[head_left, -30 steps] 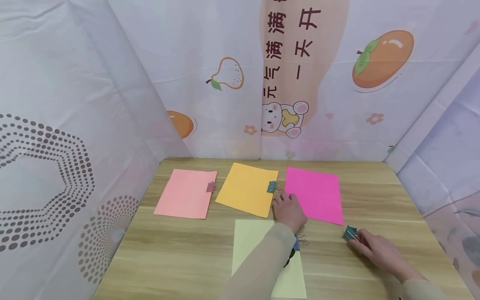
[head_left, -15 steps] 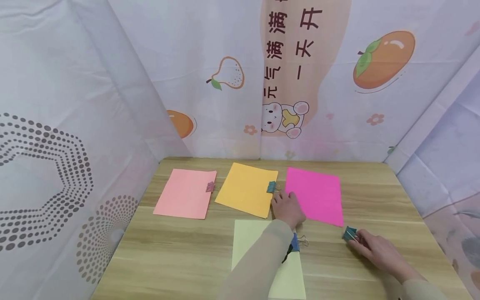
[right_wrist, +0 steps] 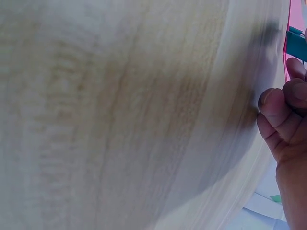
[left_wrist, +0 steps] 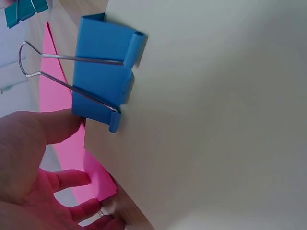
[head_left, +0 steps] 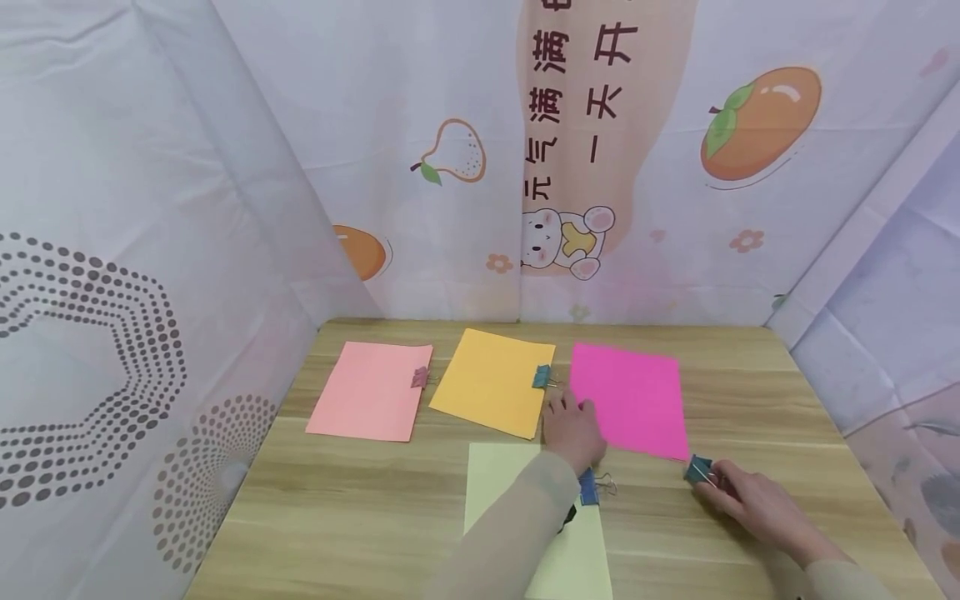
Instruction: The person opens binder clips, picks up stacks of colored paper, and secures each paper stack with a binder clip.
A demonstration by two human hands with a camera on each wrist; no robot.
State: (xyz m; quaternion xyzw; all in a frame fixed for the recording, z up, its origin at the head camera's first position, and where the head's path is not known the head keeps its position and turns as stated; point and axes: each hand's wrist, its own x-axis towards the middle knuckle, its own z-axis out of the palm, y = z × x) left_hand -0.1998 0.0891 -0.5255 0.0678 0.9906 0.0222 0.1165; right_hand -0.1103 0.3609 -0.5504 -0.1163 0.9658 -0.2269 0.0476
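My right hand (head_left: 761,504) pinches the wire handles of a teal binder clip (head_left: 698,469). The clip stands at the lower right corner of a magenta paper stack (head_left: 626,400); how its jaws meet the sheets cannot be made out. Along that stack's left edge my left hand (head_left: 574,433) lies with loosely bent fingers at the paper. In the left wrist view, its thumb (left_wrist: 62,125) is beside a blue binder clip (left_wrist: 96,62) fixed on a pale yellow paper stack (left_wrist: 206,120). The right wrist view catches the curled fingers (right_wrist: 274,108) and part of the teal clip (right_wrist: 296,46).
Behind the hands lie an orange stack (head_left: 491,383) with another teal clip (head_left: 542,377) and a salmon stack (head_left: 369,392) with a pink clip (head_left: 419,377). A dark object (head_left: 567,518) shows beside my left forearm on the yellow stack. Printed curtains (head_left: 420,275) enclose the wooden table (head_left: 322,517).
The magenta stack has shifted slightly toward me, its lower right corner now closer to the teal clip. My left hand has drawn back a little; the right hand stays in place.
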